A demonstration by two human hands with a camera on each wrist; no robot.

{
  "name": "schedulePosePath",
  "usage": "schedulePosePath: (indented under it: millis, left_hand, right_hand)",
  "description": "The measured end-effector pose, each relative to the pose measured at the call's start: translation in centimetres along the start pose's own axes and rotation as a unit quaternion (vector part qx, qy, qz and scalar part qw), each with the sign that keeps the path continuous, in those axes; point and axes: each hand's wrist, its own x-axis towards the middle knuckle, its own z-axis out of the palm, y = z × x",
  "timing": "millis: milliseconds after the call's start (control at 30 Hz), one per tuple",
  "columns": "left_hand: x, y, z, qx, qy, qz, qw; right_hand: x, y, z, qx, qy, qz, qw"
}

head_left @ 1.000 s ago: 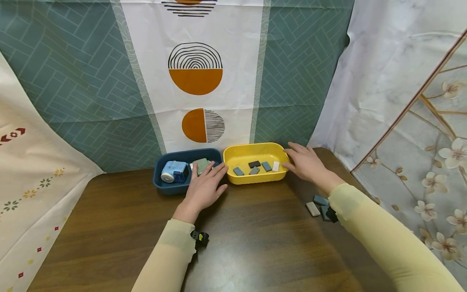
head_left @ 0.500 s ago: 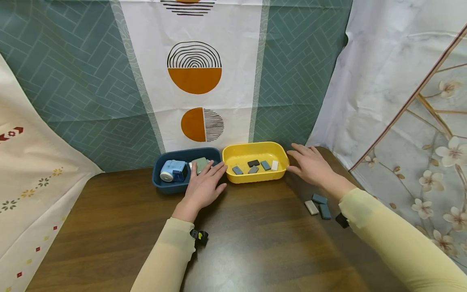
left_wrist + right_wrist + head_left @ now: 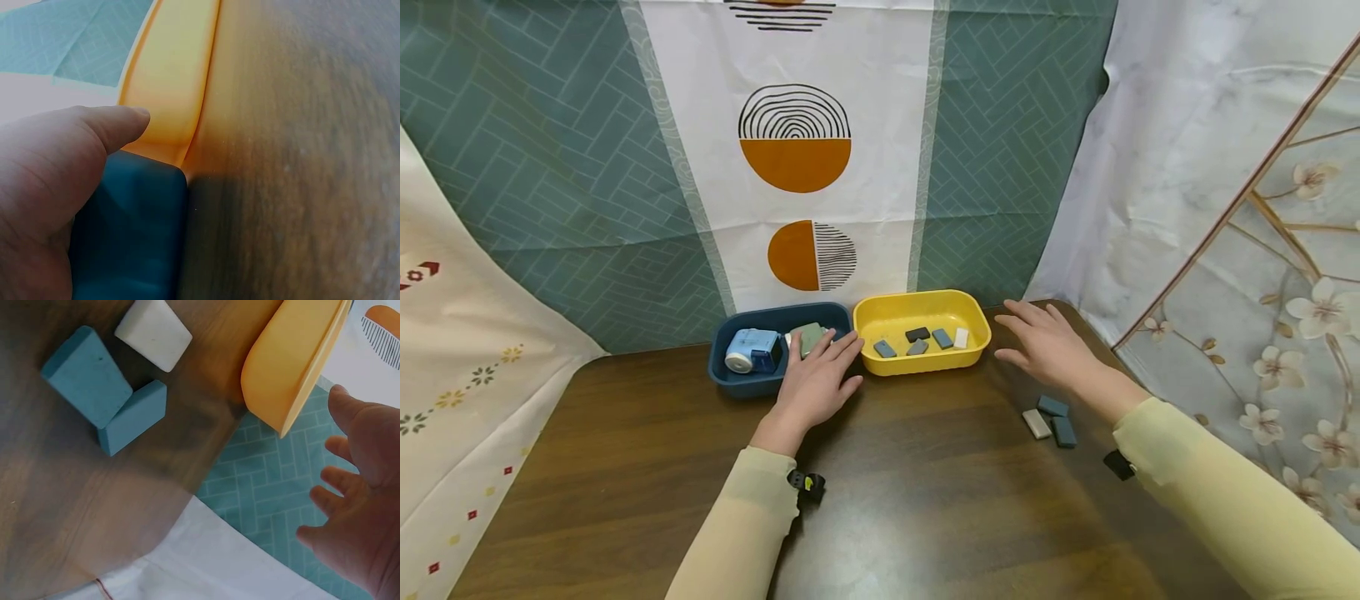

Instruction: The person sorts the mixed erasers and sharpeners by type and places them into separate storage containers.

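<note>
My left hand lies flat with straight fingers on the right end of a dark blue bin. In the left wrist view its thumb rests over the blue bin, beside the yellow bin. The blue bin holds a light blue device and a green block. The yellow bin holds several small blocks. My right hand hovers open just right of the yellow bin, holding nothing. Three loose blocks lie on the table near my right wrist: two blue and one white.
The bins stand side by side at the back edge of a brown wooden table, against hanging patterned cloths. The table's rounded right edge is close to my right hand. Floral cloth hangs on the right.
My right hand has left the yellow bin's right end and drawn back to the right, fingers spread. My left hand stays on the blue bin.
</note>
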Motion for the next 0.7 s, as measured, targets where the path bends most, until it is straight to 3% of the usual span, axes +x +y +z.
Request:
schedulePosePath:
  millis: [700]
  left_hand:
    - [-0.1,0.0,0.0,-0.005,-0.002,0.0,1.0]
  right_hand:
    - [-3.7,0.8,0.1,-0.014,0.014,-0.023,1.0]
